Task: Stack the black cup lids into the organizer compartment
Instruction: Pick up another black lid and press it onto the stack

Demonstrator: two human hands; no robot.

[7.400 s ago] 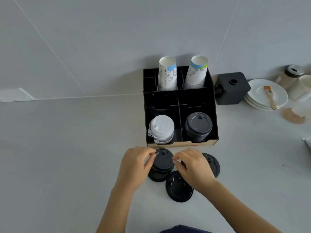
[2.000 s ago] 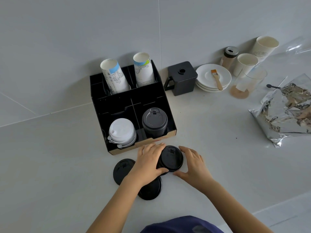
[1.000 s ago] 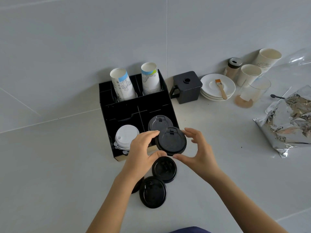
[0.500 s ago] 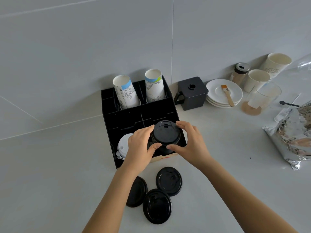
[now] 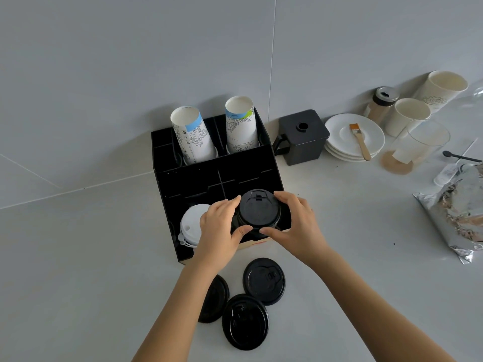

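A black organizer (image 5: 209, 176) stands against the wall. Its front right compartment holds a stack of black cup lids (image 5: 257, 210). My left hand (image 5: 220, 231) and my right hand (image 5: 295, 228) grip the top of that stack from both sides, fingers curled around the rim. Three loose black lids lie on the counter in front: one (image 5: 264, 280) to the right, one (image 5: 245, 321) nearest me, one (image 5: 217, 296) partly hidden under my left forearm. White lids (image 5: 190, 226) fill the front left compartment.
Two printed paper cups (image 5: 193, 137) (image 5: 240, 126) stand in the organizer's back slots. To the right are a black square box (image 5: 303, 137), stacked white plates (image 5: 347, 139) with a brush (image 5: 360, 141), paper cups (image 5: 407, 116), a shaker (image 5: 383, 103) and a foil bag (image 5: 457, 212).
Both hands lifted a small stack of black lids from the counter and carried it up onto the stack in the front right compartment. Over the last half second it settled lower.
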